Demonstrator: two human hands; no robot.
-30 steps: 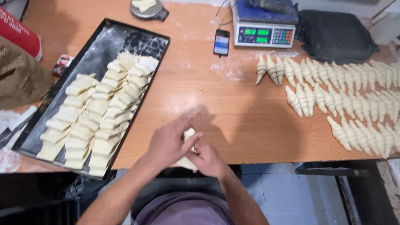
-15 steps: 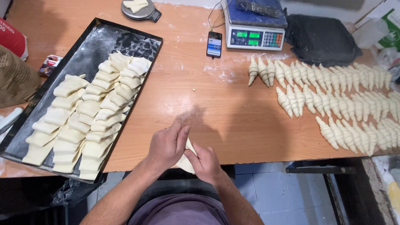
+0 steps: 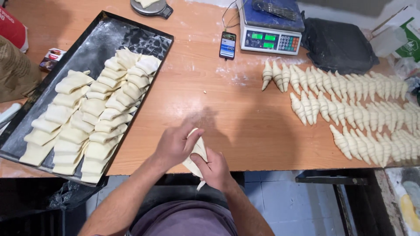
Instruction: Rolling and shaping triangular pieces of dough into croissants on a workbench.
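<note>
At the near edge of the wooden table [image 3: 245, 118] my left hand [image 3: 175, 146] and my right hand [image 3: 214, 168] both grip one pale triangular piece of dough [image 3: 197, 153]. Its thin tip hangs down past the table edge below my right hand. To my left lies a black baking tray [image 3: 87, 48] dusted with flour, holding several overlapping rows of cut dough pieces [image 3: 96, 113]. On the right side of the table lie several rows of rolled raw croissants [image 3: 358, 109].
A digital scale [image 3: 271, 32] stands at the far edge with a phone [image 3: 228, 44] beside it. A black bag [image 3: 337, 43] sits at the back right, a small round scale [image 3: 151, 6] at the back, a brown paper bag [image 3: 15, 70] at left.
Both hands stay at the table's near edge on the same dough piece. They have shifted slightly on it, and the tip now hangs lower over the edge.
</note>
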